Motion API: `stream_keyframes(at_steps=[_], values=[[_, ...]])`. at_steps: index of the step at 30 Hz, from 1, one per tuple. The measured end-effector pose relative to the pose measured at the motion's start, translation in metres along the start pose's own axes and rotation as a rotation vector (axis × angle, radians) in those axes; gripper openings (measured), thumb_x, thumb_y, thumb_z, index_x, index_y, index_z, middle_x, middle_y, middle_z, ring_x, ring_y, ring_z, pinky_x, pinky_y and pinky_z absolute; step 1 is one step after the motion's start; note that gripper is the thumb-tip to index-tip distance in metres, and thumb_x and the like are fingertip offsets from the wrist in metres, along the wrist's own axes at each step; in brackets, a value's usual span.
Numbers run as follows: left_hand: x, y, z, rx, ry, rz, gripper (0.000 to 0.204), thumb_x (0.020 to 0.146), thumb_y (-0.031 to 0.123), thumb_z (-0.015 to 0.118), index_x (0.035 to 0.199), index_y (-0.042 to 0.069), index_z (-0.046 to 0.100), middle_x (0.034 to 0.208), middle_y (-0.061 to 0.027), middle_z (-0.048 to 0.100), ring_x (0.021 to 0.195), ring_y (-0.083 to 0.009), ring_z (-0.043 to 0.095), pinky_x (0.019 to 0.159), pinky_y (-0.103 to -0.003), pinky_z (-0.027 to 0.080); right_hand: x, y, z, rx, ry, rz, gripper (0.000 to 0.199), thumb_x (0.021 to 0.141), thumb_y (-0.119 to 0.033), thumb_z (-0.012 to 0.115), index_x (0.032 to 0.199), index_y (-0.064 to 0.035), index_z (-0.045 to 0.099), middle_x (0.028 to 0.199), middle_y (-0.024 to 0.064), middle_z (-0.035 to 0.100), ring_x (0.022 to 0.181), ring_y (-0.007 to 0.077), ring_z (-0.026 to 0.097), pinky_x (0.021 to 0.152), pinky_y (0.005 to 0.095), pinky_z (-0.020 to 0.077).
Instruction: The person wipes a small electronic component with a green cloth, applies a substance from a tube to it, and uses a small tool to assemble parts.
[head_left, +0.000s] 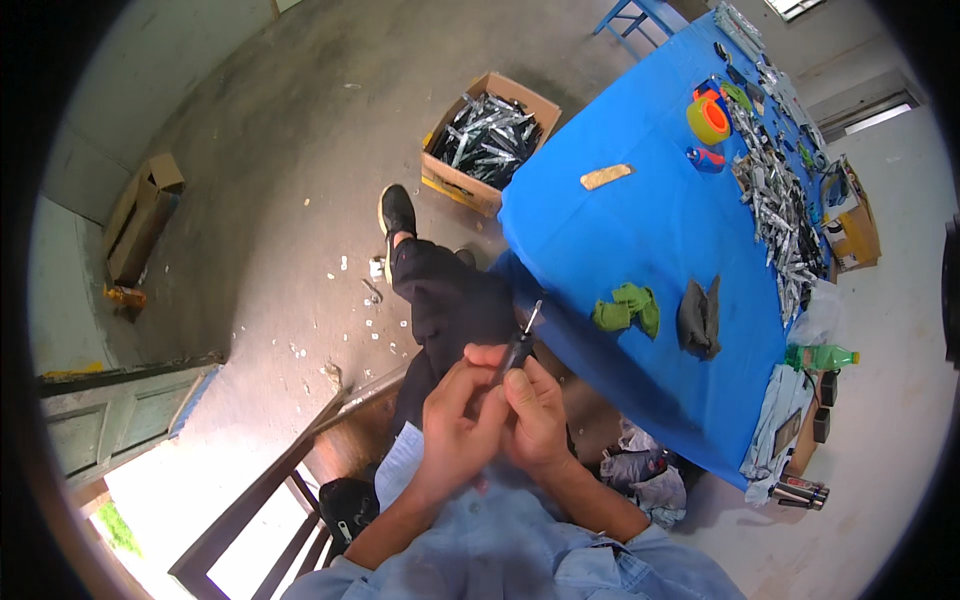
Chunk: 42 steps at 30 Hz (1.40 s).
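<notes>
- Centrally, just below the middle of the frame, your left hand (460,415) and right hand (538,418) meet at a slim black tool (515,352) with a narrow, shiny tip.
- The tool is tilted, tip toward the top of the frame and slightly right, near the edge of the blue-covered table (590,240).
- As for progress, this one tool is in hand, and nothing shows that work on it is complete. Silver and black pieces (775,195) lie heaped at upper right on the table; similar pieces (490,135) fill an open carton (462,187) at upper centre. Which of them are finished cannot be told, so what is left is uncertain.
- Your right hand is closed on the tool, its thumb pressed along the near side.
- Your left fingers bend inward toward the tool's lower end; whether they grip it cannot be told, since the hands overlap.
- Both forearms (400,525) come in from the lower edge and converge before your light blue shirt (480,560).
</notes>
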<state>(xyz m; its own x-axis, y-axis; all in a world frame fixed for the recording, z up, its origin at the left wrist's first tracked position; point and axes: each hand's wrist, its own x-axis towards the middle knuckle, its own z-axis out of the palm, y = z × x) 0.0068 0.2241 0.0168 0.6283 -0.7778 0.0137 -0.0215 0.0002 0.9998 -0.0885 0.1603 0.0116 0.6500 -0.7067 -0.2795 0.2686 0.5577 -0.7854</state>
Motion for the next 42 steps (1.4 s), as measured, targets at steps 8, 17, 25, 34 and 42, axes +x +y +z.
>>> stream_keyframes(at_steps=[8,17,25,34,42], values=[[0.032,0.0,-0.022,-0.063,0.025,-0.187,0.013,0.101,0.008,0.069,0.109,-0.002,0.068,0.095,-0.0028,0.071,0.084,-0.0078,0.064,0.075,-0.024,0.052,0.046,-0.002,0.017,-0.14,-0.076,0.046,0.043,0.112,-0.025,0.05,0.143,0.0056,0.053,0.138,0.0141,0.062,0.119,0.0202,0.064,0.105,0.0365,0.0509],[0.044,-0.011,-0.041,0.123,-0.021,-0.295,0.017,0.1,0.01,0.068,0.108,-0.005,0.07,0.092,-0.0062,0.073,0.086,-0.0106,0.067,0.079,-0.026,0.054,0.054,-0.009,0.004,-0.278,-0.073,0.141,0.039,0.109,-0.019,0.052,0.14,0.0043,0.059,0.129,0.0084,0.067,0.116,0.0142,0.062,0.102,0.0316,0.0504],[0.028,-0.002,-0.014,0.142,-0.166,-0.308,0.025,0.106,0.018,0.066,0.116,-0.005,0.068,0.096,-0.0083,0.073,0.083,-0.0131,0.07,0.076,-0.028,0.057,0.057,-0.039,-0.01,-0.15,0.001,0.097,0.028,0.107,-0.014,0.058,0.128,0.0024,0.067,0.12,0.0097,0.071,0.111,0.0156,0.067,0.098,0.0316,0.0538],[0.04,0.044,0.038,0.042,-0.251,-0.349,0.032,0.11,0.028,0.061,0.117,-0.002,0.068,0.08,-0.0037,0.067,0.058,-0.0077,0.057,0.052,-0.024,0.045,0.066,-0.087,-0.038,0.126,0.037,0.059,0.036,0.109,-0.028,0.062,0.13,0.0007,0.062,0.113,0.0093,0.071,0.098,0.0163,0.068,0.086,0.0297,0.056],[0.047,0.052,0.049,0.094,-0.058,-0.344,0.032,0.107,0.025,0.063,0.125,-0.001,0.069,0.08,-0.0028,0.068,0.059,-0.0064,0.056,0.053,-0.022,0.044,0.057,-0.115,-0.07,-0.319,-0.048,-0.075,0.028,0.106,-0.016,0.06,0.124,0.0044,0.067,0.113,0.0105,0.075,0.102,0.0131,0.069,0.09,0.0282,0.055]])
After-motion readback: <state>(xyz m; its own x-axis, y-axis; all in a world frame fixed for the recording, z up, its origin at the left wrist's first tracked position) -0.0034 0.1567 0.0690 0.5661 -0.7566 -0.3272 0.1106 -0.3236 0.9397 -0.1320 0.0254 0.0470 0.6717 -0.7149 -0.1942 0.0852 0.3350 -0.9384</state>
